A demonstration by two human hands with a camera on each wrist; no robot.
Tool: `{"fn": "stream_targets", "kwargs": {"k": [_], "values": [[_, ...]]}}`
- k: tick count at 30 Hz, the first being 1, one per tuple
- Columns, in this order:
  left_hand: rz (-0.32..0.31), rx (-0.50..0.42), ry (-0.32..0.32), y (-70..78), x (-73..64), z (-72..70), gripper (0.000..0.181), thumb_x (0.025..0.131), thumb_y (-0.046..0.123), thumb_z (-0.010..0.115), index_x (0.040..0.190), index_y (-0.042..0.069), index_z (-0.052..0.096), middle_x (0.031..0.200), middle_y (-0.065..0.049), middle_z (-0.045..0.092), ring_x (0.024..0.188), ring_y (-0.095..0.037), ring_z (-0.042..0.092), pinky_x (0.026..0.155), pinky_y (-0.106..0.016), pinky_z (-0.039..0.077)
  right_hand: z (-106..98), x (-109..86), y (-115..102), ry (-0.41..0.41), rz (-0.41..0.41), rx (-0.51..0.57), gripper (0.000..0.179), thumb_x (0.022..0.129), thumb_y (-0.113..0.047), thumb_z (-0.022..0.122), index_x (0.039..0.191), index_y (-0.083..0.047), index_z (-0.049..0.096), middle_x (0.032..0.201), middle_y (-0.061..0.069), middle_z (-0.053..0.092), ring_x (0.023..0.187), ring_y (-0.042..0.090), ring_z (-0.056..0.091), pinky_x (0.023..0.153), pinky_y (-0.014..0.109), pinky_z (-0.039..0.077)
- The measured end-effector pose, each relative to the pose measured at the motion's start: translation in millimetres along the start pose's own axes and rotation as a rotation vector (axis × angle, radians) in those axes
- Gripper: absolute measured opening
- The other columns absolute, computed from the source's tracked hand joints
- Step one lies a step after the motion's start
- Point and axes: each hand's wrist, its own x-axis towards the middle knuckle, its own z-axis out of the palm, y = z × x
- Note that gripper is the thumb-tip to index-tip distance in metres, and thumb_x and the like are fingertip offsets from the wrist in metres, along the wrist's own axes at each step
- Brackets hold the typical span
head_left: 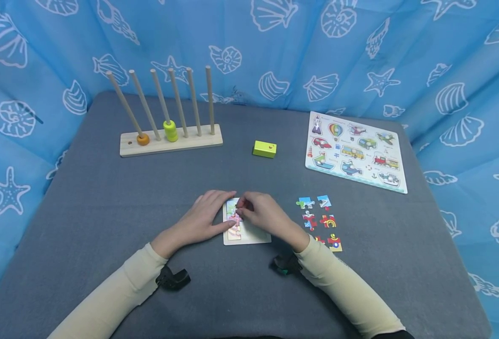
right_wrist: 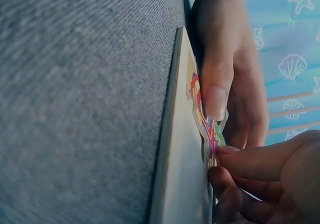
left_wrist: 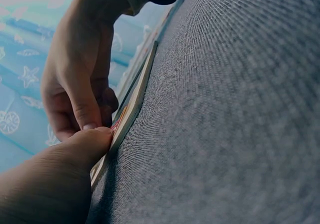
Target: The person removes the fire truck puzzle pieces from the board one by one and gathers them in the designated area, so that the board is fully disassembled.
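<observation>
A small pale puzzle board (head_left: 255,237) lies in front of me, its left part filled with joined colourful jigsaw pieces (head_left: 233,231). My left hand (head_left: 205,214) rests along the board's left side, fingers stretched toward its far edge and thumb pressing on the pieces. From the right, my right hand (head_left: 266,215) reaches over the board. Its thumb and forefinger pinch a puzzle piece (right_wrist: 218,145) right at the joined ones, close under the left thumb in the right wrist view. Most of that piece is hidden by the fingertips.
Loose jigsaw pieces (head_left: 328,221) lie right of the board, some partly behind the right forearm. Farther back stand a wooden peg rack (head_left: 198,141) with orange and green beads, a yellow-green block (head_left: 264,149) and a vehicle picture board (head_left: 338,160). A blue shell-patterned curtain (head_left: 249,52) surrounds the table.
</observation>
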Motion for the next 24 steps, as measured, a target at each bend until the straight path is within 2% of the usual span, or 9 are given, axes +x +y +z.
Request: {"fn": "stream_targets", "kwargs": {"k": [4, 9, 13, 19, 24], "values": [[-0.022, -0.026, 0.005, 1.9, 0.6, -1.2, 0.072, 0.089, 0.048, 0.063, 0.147, 0.015, 0.037, 0.139, -0.003, 0.048, 0.131, -0.022, 0.040, 0.104, -0.051, 0.033, 0.7, 0.7, -0.2, -0.004, 0.016, 0.008, 0.007, 0.089, -0.013, 0.069, 0.087, -0.009, 0.064, 0.077, -0.001, 0.061, 0.066, 0.007, 0.051, 0.059, 0.022, 0.042], [-0.095, -0.105, 0.011, 5.0, 2.2, -2.2, 0.075, 0.085, 0.047, 0.069, 0.146, 0.016, 0.039, 0.140, -0.003, 0.049, 0.132, -0.024, 0.039, 0.106, -0.052, 0.030, -0.4, 1.2, -2.3, -0.025, 0.073, 0.062, 0.004, 0.089, -0.012, 0.067, 0.087, -0.009, 0.065, 0.076, -0.001, 0.062, 0.065, 0.007, 0.051, 0.057, 0.021, 0.041], [-0.139, -0.128, 0.007, 6.4, 3.2, -2.3, 0.075, 0.083, 0.046, 0.071, 0.145, 0.016, 0.041, 0.139, -0.003, 0.050, 0.132, -0.024, 0.039, 0.106, -0.051, 0.029, -1.7, 1.8, -4.2, -0.027, 0.126, 0.123, 0.004, 0.089, -0.012, 0.066, 0.086, -0.010, 0.067, 0.074, -0.003, 0.063, 0.064, 0.007, 0.052, 0.057, 0.022, 0.041], [-0.150, -0.145, 0.008, 7.1, 3.4, -2.9, 0.074, 0.083, 0.045, 0.072, 0.144, 0.016, 0.042, 0.137, -0.003, 0.051, 0.131, -0.024, 0.039, 0.105, -0.052, 0.030, -2.3, 1.6, -5.4, -0.019, 0.185, 0.186, 0.004, 0.088, -0.012, 0.067, 0.085, -0.011, 0.068, 0.074, -0.003, 0.063, 0.065, 0.008, 0.054, 0.058, 0.023, 0.042], [-0.150, -0.138, 0.008, 6.5, 3.4, -2.2, 0.074, 0.082, 0.046, 0.072, 0.144, 0.016, 0.042, 0.137, -0.003, 0.051, 0.130, -0.024, 0.040, 0.105, -0.051, 0.030, -0.5, 0.9, -5.6, 0.027, 0.227, 0.226, 0.011, 0.088, -0.014, 0.068, 0.093, -0.006, 0.062, 0.075, 0.000, 0.064, 0.063, 0.008, 0.055, 0.054, 0.023, 0.041]]}}
